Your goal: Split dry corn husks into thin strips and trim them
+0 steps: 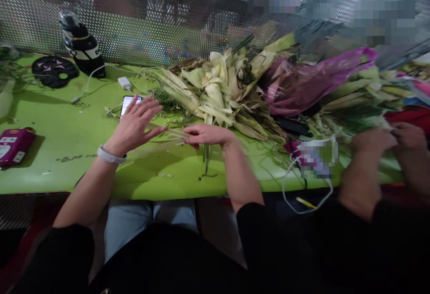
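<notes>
My left hand (pixel 139 121), with a pale band on its wrist, is raised over the green tabletop (pixel 94 124). Its fingers are spread apart. To the right, my right hand (pixel 210 134) pinches thin pale corn husk strips (pixel 176 134), which stretch toward my left thumb. Whether the thumb touches them I cannot tell. Behind my hands lies a heap of corn husks (pixel 218 92), pale and dry brown. A lit phone (pixel 126 104) lies partly hidden behind my left fingers, with thin green strands (pixel 163 99) to its right.
A black bottle (pixel 82 45) and a black openwork object (pixel 55 71) stand at the back left. A purple adapter (pixel 16 146) and white charger (pixel 124 83) are nearby. A purple plastic bag (pixel 302 81) lies on husks; another person's hands (pixel 374 142) are at right. Perforated metal (pixel 161 25) rises behind.
</notes>
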The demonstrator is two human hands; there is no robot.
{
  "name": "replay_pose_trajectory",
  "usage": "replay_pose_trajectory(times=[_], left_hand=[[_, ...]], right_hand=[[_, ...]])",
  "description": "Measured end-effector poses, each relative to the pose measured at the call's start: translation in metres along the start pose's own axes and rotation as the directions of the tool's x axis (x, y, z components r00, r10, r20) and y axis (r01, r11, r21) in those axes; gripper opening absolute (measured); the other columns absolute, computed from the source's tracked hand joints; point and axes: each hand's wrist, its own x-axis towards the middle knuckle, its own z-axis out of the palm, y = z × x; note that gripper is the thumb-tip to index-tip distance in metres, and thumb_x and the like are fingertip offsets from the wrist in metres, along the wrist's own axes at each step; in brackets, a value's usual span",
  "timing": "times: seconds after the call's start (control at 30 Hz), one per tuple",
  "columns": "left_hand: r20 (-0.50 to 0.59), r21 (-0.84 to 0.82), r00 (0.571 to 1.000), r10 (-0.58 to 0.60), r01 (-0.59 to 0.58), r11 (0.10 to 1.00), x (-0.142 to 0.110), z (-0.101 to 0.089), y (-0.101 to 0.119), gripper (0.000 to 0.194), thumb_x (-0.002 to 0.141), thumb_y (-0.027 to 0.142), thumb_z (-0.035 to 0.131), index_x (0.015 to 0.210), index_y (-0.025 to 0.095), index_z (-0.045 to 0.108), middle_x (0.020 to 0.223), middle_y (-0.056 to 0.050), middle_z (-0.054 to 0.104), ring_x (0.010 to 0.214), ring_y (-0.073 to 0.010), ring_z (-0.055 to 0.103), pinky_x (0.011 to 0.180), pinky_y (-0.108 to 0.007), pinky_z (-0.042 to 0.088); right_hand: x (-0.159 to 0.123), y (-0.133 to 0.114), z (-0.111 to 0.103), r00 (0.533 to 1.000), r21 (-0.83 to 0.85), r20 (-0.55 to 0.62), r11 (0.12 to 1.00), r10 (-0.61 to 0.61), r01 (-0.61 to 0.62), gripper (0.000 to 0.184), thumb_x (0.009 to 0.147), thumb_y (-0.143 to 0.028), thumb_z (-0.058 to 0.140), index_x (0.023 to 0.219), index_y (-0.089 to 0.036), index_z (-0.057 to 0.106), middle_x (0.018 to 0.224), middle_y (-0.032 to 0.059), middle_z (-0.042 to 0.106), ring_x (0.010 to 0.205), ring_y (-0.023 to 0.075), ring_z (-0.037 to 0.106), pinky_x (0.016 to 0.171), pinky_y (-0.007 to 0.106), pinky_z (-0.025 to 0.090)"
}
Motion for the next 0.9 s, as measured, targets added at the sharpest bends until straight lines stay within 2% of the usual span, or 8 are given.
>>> replay_pose_trajectory(times=[0.07, 0.17, 0.23, 0.33, 0.47, 0.63, 0.8, 0.9], left_hand=[[0.288, 0.084, 0.955, -0.073, 0.050, 0.995, -0.001, 0.002, -0.002, 0.050, 0.066, 0.045, 0.083, 0.107, 0.021, 0.070, 0.091, -0.006, 0.072, 0.093, -0.0300, 0.067, 0.083, -0.039, 0.049], [0.667, 0.205, 0.721, -0.189, 0.066, 0.977, -0.004, 0.004, -0.003, 0.058, 0.071, 0.053, 0.077, 0.116, 0.018, 0.067, 0.086, -0.006, 0.074, 0.073, -0.0238, 0.065, 0.066, -0.031, 0.046], [0.778, 0.200, 0.590, -0.215, 0.092, 0.975, -0.005, 0.006, -0.002, 0.041, 0.086, 0.052, 0.061, 0.103, 0.015, 0.067, 0.080, -0.006, 0.071, 0.068, -0.0195, 0.062, 0.064, -0.028, 0.044], [0.820, 0.130, 0.515, -0.250, 0.257, 0.958, -0.005, 0.009, -0.004, 0.035, 0.094, 0.047, 0.049, 0.089, 0.014, 0.060, 0.070, -0.004, 0.064, 0.065, -0.0163, 0.059, 0.064, -0.027, 0.046], [0.719, -0.088, 0.626, -0.302, 0.513, 0.854, -0.004, 0.016, -0.012, 0.032, 0.092, 0.046, 0.056, 0.095, 0.015, 0.059, 0.069, 0.000, 0.055, 0.057, -0.0109, 0.052, 0.053, -0.022, 0.043], [0.540, -0.495, 0.779, -0.319, 0.600, 0.628, -0.002, 0.026, -0.021, 0.021, 0.091, 0.034, 0.059, 0.094, 0.013, 0.060, 0.070, 0.000, 0.051, 0.054, -0.0068, 0.045, 0.045, -0.017, 0.035], [0.494, -0.597, 0.811, -0.314, 0.579, 0.555, -0.003, 0.035, -0.023, 0.017, 0.092, 0.029, 0.057, 0.093, 0.012, 0.060, 0.067, -0.001, 0.054, 0.050, -0.0063, 0.046, 0.043, -0.017, 0.035], [0.512, -0.586, 0.791, -0.335, 0.607, 0.537, -0.004, 0.041, -0.023, 0.016, 0.092, 0.029, 0.059, 0.091, 0.013, 0.059, 0.066, -0.001, 0.056, 0.050, -0.0065, 0.048, 0.042, -0.016, 0.035]], right_hand=[[-0.006, -0.001, -0.004, 0.999, -0.081, 0.032, 0.997, 0.001, 0.001, 0.014, 0.084, -0.021, 0.060, 0.071, -0.015, 0.060, 0.056, -0.0029, 0.059, 0.050, 0.0077, 0.054, 0.049, 0.018, 0.039], [-0.012, 0.000, -0.011, 0.998, -0.114, 0.057, 0.993, 0.009, -0.002, 0.016, 0.086, -0.020, 0.057, 0.071, -0.014, 0.060, 0.056, -0.0032, 0.057, 0.050, 0.0062, 0.052, 0.050, 0.018, 0.038], [-0.014, 0.003, -0.015, 0.998, -0.084, 0.062, 0.996, 0.019, -0.014, 0.013, 0.086, -0.022, 0.058, 0.077, -0.013, 0.063, 0.058, -0.0030, 0.057, 0.050, 0.0061, 0.052, 0.051, 0.018, 0.039], [-0.016, 0.009, -0.021, 0.999, 0.033, -0.033, 0.999, 0.031, -0.029, 0.015, 0.083, -0.024, 0.064, 0.091, -0.011, 0.066, 0.061, -0.0018, 0.061, 0.052, 0.0070, 0.054, 0.051, 0.019, 0.043], [-0.008, 0.017, -0.023, 0.951, 0.352, -0.307, 0.922, -0.047, 0.159, 0.046, 0.077, -0.031, 0.072, 0.117, -0.013, 0.061, 0.075, 0.0013, 0.069, 0.059, 0.0104, 0.061, 0.057, 0.022, 0.051], [0.015, 0.019, -0.016, 0.735, 0.543, -0.677, 0.697, 0.034, 0.469, 0.047, 0.084, -0.055, 0.062, 0.114, -0.018, 0.060, 0.070, -0.0023, 0.064, 0.050, 0.0072, 0.052, 0.048, 0.020, 0.045], [0.037, 0.014, 0.010, 0.856, 0.590, -0.518, 0.720, -0.008, 0.364, 0.048, 0.075, -0.058, 0.072, 0.097, -0.016, 0.065, 0.065, -0.0037, 0.061, 0.045, 0.0043, 0.045, 0.039, 0.018, 0.031], [0.047, 0.011, 0.026, 0.857, 0.557, -0.516, 0.752, -0.021, 0.354, 0.044, 0.071, -0.051, 0.079, 0.091, -0.015, 0.065, 0.060, -0.0058, 0.058, 0.043, 0.0027, 0.044, 0.039, 0.018, 0.030]])
